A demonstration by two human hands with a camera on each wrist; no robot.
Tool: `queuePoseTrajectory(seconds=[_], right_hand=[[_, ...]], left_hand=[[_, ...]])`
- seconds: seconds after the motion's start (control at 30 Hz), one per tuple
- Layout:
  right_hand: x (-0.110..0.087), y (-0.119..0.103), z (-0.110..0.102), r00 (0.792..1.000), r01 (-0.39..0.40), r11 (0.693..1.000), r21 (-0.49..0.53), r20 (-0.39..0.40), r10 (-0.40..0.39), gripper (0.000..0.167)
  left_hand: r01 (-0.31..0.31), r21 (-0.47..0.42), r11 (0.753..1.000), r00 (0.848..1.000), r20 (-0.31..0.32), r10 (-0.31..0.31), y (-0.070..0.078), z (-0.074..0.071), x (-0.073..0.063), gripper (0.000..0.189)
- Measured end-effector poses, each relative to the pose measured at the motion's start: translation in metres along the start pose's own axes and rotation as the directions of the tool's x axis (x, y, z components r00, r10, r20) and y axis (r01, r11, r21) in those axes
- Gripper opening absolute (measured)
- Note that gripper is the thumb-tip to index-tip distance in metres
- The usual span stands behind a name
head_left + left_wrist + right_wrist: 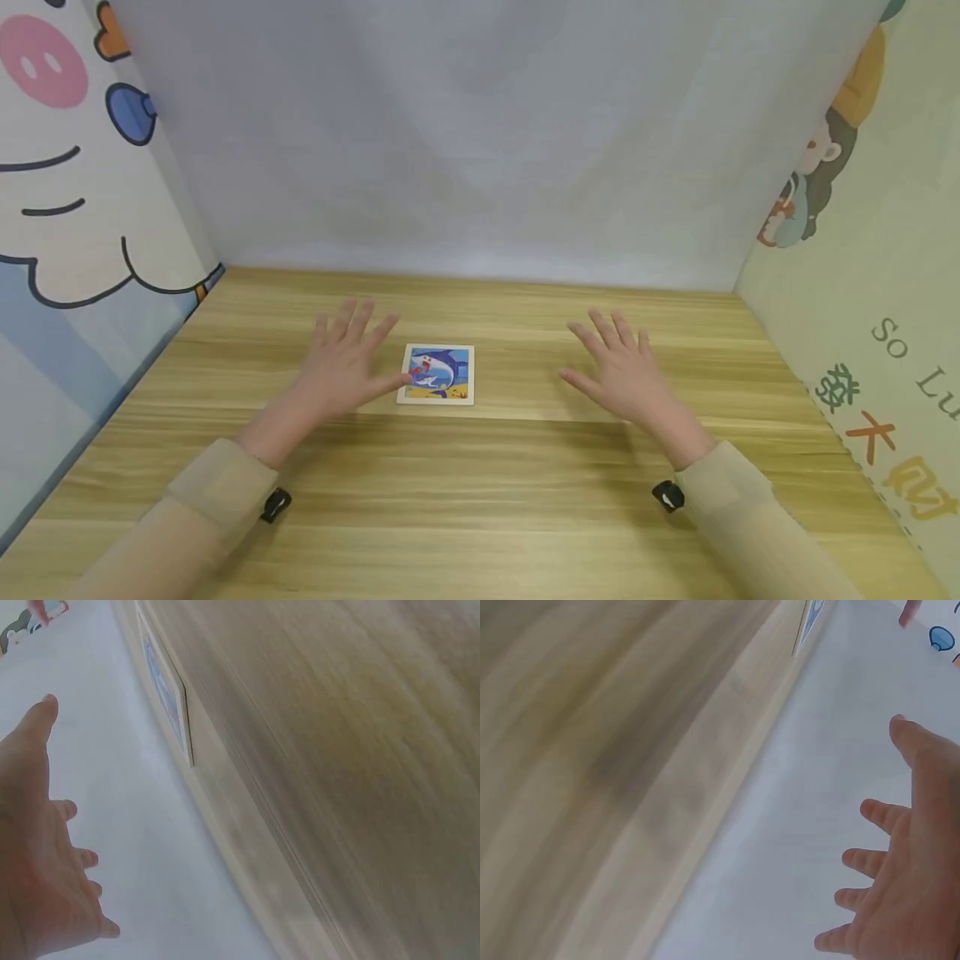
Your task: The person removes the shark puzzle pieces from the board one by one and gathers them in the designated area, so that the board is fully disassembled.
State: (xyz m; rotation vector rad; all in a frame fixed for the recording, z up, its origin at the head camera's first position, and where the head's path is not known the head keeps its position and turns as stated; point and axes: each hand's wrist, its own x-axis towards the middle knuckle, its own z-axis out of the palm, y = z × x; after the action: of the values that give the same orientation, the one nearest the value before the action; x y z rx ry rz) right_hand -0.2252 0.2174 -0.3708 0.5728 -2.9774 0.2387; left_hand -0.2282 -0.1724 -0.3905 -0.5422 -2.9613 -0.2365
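A square picture puzzle [442,375] with a white border lies flat on the wooden table; it shows a blue dolphin or whale-like animal over yellow sand. My left hand [337,367] hovers to its left with fingers spread, and in the head view the thumb tip overlaps the puzzle's left edge. The left wrist view shows the hand raised above the tabletop, apart from the puzzle [166,686]. Farther to the right, my right hand [622,371] is also held above the table, fingers spread and holding nothing. Only a corner of the puzzle [808,626] appears in the right wrist view.
The wood-grain table [480,517] reaches back to a pale cloth wall [480,150]. A cartoon-printed panel [67,225] borders the left side, and another printed panel [862,275] with lettering the right. Black straps [667,496] show at both sleeve cuffs.
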Motion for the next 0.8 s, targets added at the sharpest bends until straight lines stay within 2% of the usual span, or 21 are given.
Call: queuePoseTrajectory(seconds=[0.13, 0.3, 0.6, 0.7, 0.8], right_hand=[[0.019, -0.016, -0.003, 0.998, 0.055, 0.998, 0.036, -0.011, -0.055, 0.073], [0.042, -0.035, 0.001, 0.992, 0.123, 0.989, 0.079, -0.019, -0.122, 0.072], [0.076, -0.059, 0.019, 0.98, 0.196, 0.961, 0.194, 0.007, -0.201, 0.074], [0.085, -0.065, 0.027, 0.978, 0.193, 0.951, 0.242, 0.03, -0.206, 0.075], [0.093, -0.069, 0.036, 0.978, 0.174, 0.941, 0.291, 0.061, -0.2, 0.073]], left_hand=[[-0.08, -0.008, 0.997, 0.997, -0.011, 0.08, 0.0, 0.002, 0.008, 0.092], [-0.174, 0.002, 0.985, 0.985, -0.016, 0.174, -0.003, 0.009, 0.018, 0.092], [-0.281, -0.039, 0.959, 0.959, 0.013, 0.282, -0.008, 0.022, 0.031, 0.091], [-0.306, -0.084, 0.948, 0.95, 0.035, 0.309, -0.009, 0.026, 0.035, 0.09], [-0.31, -0.169, 0.935, 0.941, 0.082, 0.327, -0.011, 0.029, 0.037, 0.087]])
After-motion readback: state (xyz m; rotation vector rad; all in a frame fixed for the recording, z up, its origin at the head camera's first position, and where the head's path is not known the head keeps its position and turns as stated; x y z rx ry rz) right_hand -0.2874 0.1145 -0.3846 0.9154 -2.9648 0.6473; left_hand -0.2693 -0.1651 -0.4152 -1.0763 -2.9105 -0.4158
